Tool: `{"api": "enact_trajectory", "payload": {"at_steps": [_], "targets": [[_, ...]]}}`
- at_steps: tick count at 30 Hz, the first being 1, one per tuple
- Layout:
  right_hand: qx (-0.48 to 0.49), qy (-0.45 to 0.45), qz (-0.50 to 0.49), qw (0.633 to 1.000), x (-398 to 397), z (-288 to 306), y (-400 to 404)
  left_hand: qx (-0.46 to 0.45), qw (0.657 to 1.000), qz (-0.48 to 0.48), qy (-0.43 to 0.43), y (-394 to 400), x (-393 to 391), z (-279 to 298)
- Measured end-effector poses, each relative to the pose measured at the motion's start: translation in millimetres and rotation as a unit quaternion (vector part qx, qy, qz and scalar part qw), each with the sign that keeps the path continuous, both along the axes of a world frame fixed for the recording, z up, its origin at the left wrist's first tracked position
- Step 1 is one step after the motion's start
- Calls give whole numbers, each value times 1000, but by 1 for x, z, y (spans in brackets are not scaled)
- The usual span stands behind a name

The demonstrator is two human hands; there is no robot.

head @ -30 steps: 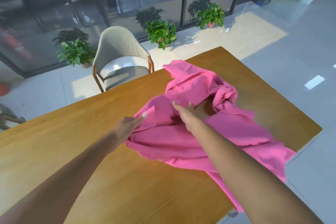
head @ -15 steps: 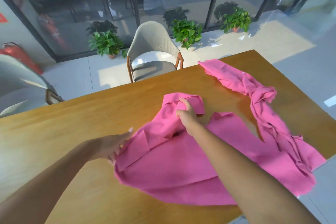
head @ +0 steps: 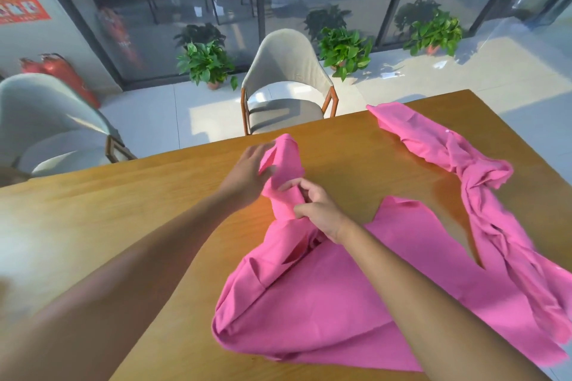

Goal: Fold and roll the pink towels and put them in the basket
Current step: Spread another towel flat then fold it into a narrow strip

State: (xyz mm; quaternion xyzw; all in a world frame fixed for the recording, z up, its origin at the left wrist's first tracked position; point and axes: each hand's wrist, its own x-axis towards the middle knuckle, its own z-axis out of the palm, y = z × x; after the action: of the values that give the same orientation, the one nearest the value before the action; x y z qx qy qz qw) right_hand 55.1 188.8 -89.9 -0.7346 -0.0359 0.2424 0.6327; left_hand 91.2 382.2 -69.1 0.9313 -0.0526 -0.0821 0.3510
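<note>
A large pink towel (head: 325,303) lies rumpled on the wooden table (head: 123,226), its far corner pulled up into a bunch. My left hand (head: 244,176) grips that raised corner from the left side. My right hand (head: 318,207) pinches the same bunch just below it. A second pink towel (head: 483,195) lies twisted and crumpled along the table's right side, reaching the right edge. No basket is in view.
A beige chair (head: 288,83) stands behind the table's far edge and another chair (head: 46,127) at the far left. Potted plants (head: 207,62) line the glass wall. A red fire extinguisher (head: 62,71) sits on the floor at left.
My left hand moved from the towel's left edge up to the raised corner beside my right hand. The towel's corner has been pulled farther left and away from the second towel.
</note>
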Motion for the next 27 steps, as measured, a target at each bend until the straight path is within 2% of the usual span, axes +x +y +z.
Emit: {"api": "enact_trajectory", "payload": {"at_steps": [2,5,9,13,15,17,20,23,27], "targets": [[13,-3,24,1000,5,12,-5,43,993,-101,-35,-11,12,14],[-7,-27,67,997,13,24,-12,150,953,-262,-37,-26,24,25],[-27,-36,94,995,13,29,-17,156,940,-274,129,-36,28,37],[-16,-18,81,996,11,32,-21,184,915,-271,235,-28,22,43],[-30,-17,80,996,12,34,-20,186,908,-276,255,-17,16,46],[-47,-21,78,996,12,36,-15,184,917,-273,226,-2,12,53],[-96,-25,79,992,12,38,0,185,948,-233,113,17,6,66],[-88,-5,123,988,11,35,19,168,969,-181,21,33,0,82],[-81,-1,141,987,8,39,41,144,980,-132,-23,65,-9,106]]}}
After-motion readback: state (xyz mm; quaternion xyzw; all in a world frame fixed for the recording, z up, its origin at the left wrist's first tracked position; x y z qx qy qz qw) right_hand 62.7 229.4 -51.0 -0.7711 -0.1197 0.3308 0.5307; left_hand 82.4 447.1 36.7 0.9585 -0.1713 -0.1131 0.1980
